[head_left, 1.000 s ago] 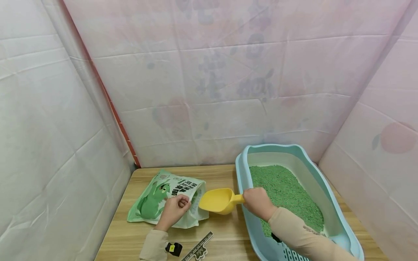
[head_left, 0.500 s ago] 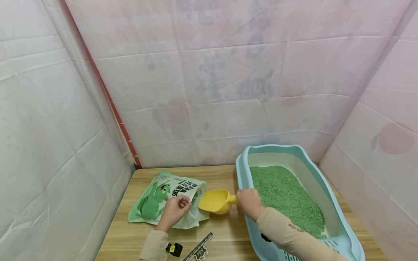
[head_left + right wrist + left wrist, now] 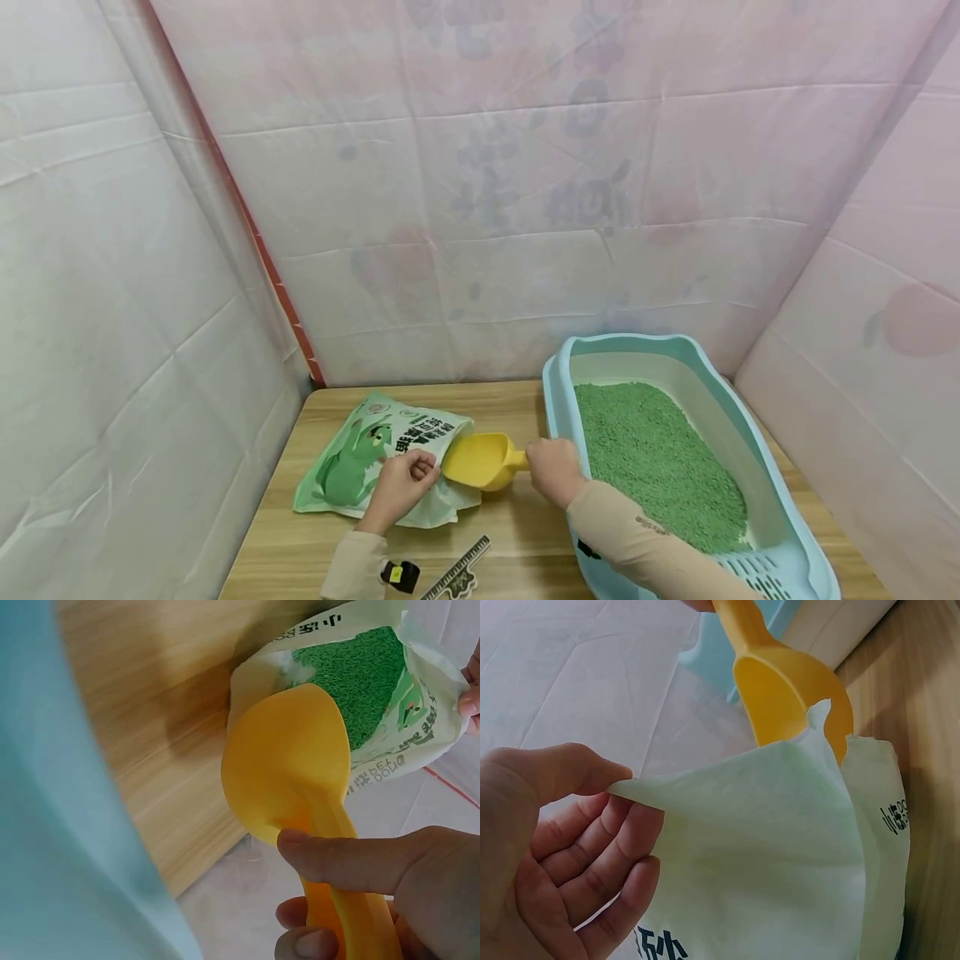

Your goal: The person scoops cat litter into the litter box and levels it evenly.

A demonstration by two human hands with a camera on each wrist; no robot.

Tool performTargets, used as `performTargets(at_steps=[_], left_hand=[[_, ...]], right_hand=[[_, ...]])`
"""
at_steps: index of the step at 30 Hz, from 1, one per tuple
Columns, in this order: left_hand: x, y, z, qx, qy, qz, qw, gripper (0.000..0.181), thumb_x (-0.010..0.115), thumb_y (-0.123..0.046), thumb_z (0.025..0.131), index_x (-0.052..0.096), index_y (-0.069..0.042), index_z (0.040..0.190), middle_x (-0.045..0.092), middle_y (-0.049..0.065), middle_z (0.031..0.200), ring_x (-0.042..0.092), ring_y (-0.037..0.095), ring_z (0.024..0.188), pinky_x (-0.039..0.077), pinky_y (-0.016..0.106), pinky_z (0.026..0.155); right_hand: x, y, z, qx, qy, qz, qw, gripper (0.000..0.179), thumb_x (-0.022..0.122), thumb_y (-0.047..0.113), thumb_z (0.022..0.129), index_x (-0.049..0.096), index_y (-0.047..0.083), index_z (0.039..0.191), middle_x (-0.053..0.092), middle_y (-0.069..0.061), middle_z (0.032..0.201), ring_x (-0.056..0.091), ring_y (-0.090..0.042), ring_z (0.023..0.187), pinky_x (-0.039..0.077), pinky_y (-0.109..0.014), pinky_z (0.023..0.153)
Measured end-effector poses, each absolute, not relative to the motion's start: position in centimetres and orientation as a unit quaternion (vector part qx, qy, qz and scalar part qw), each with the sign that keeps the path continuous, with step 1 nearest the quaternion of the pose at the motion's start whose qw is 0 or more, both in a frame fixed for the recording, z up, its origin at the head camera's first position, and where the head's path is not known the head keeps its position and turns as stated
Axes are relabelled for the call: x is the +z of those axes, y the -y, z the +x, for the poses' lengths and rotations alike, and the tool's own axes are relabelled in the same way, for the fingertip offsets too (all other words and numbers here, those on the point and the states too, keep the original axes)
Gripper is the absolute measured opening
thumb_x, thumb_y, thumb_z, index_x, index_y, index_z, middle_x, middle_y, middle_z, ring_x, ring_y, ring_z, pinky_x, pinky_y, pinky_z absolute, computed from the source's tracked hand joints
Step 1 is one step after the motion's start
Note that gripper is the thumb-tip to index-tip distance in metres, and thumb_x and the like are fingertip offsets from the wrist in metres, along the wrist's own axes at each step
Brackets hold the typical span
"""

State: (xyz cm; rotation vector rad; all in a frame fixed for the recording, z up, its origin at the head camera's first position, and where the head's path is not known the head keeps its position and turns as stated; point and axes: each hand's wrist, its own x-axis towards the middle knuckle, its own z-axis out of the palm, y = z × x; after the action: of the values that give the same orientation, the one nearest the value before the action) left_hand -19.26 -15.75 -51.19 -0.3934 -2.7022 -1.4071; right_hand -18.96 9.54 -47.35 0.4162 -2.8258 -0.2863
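Head view sets a green-and-white bag [image 3: 348, 471] on the left of the wooden table [image 3: 510, 542] and a pale blue tray [image 3: 560, 408] of green granules [image 3: 652, 467] on the right, with a yellow scoop [image 3: 480, 463] between them, its lip overlapping the bag's mouth. From up there the left hand [image 3: 400, 490] seems merely to lie over the bag; the left wrist view shows thumb and fingertips together, pinching the bag's edge and drawing it out to a point, with a jagged rim partly hiding the scoop. The right hand [image 3: 557, 472] is clamped round the scoop's handle, and only the right wrist view shows its thumb lying along the top. That view alone also looks well into the bag, onto green pellets [image 3: 352, 682], past the scoop's bowl; whether the lip touches the bag I cannot tell. A band of wood runs between bag and tray, widening at the near side, where a ruler [image 3: 459, 571] lies aslant near the left sleeve [image 3: 355, 565]. The far end of the tray stands close to the back curtain [image 3: 525, 250], and a narrow wedge of wood shows along its right side. The right forearm [image 3: 637, 533] crosses the tray's near left rim.
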Motion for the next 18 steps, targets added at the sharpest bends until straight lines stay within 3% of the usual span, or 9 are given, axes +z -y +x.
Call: performTargets(at_steps=[10, 18], left_hand=[[-51.2, 15.5, -19.2, -0.457, 0.879, -0.126, 0.044, 0.007, 0.069, -0.009, 0.084, 0.067, -0.002, 0.086, 0.068, 0.003, 0.075, 0.055, -0.004, 0.065, 0.051, 0.016, 0.061], [-51.2, 15.6, -19.1, -0.46, 0.877, -0.127, 0.054, 0.009, 0.069, -0.01, 0.085, 0.067, -0.002, 0.086, 0.067, 0.003, 0.075, 0.054, -0.005, 0.065, 0.051, 0.017, 0.062]], right_hand=[[-47.2, -7.7, -19.6, -0.13, 0.969, 0.157, 0.14, 0.026, 0.073, 0.012, 0.069, 0.052, 0.016, 0.053, 0.057, 0.001, 0.052, 0.054, -0.013, 0.047, 0.046, -0.03, 0.043], [-48.4, -5.6, -19.4, -0.062, 0.982, 0.15, 0.093, 0.021, 0.075, 0.013, 0.066, 0.055, 0.013, 0.059, 0.057, 0.0, 0.056, 0.053, -0.014, 0.05, 0.046, -0.032, 0.046]])
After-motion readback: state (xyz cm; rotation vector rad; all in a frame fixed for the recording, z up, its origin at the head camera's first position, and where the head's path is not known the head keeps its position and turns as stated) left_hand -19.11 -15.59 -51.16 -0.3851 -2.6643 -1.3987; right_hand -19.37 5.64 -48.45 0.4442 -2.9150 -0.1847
